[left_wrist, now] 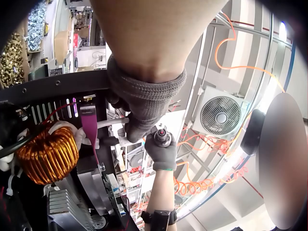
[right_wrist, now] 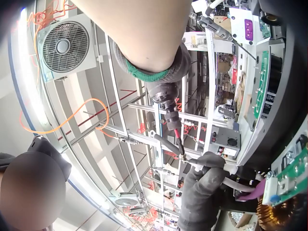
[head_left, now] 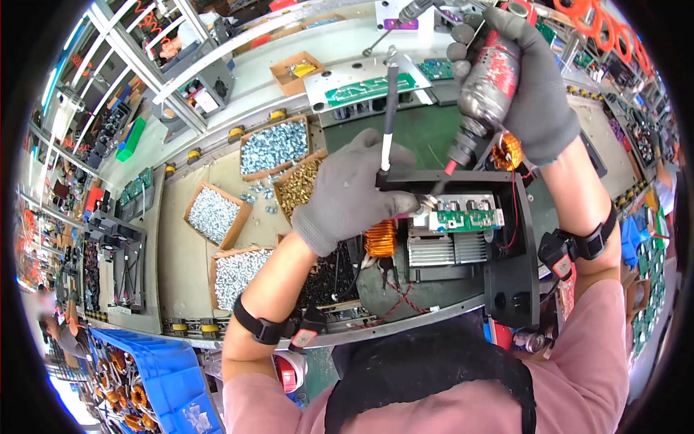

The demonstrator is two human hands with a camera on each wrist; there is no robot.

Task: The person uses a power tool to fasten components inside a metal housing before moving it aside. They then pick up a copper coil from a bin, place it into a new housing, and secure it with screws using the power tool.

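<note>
My gloved left hand reaches over the wall of a black metal housing and pinches a cable whose black-and-white length rises to a ring terminal. In the right wrist view, that hand's fingers curl round the cable. My gloved right hand grips a worn red-and-grey power screwdriver, its red-collared bit slanting down toward the left fingertips. Inside the housing are a green circuit board, a finned heat sink and a copper-wound coil. A purple strip stands beside the coil.
Cardboard trays of silver screws, brass-coloured fasteners and black parts lie left of the housing. Another coil sits by its far wall. A blue crate of coils stands at lower left. Orange air hoses hang at upper right.
</note>
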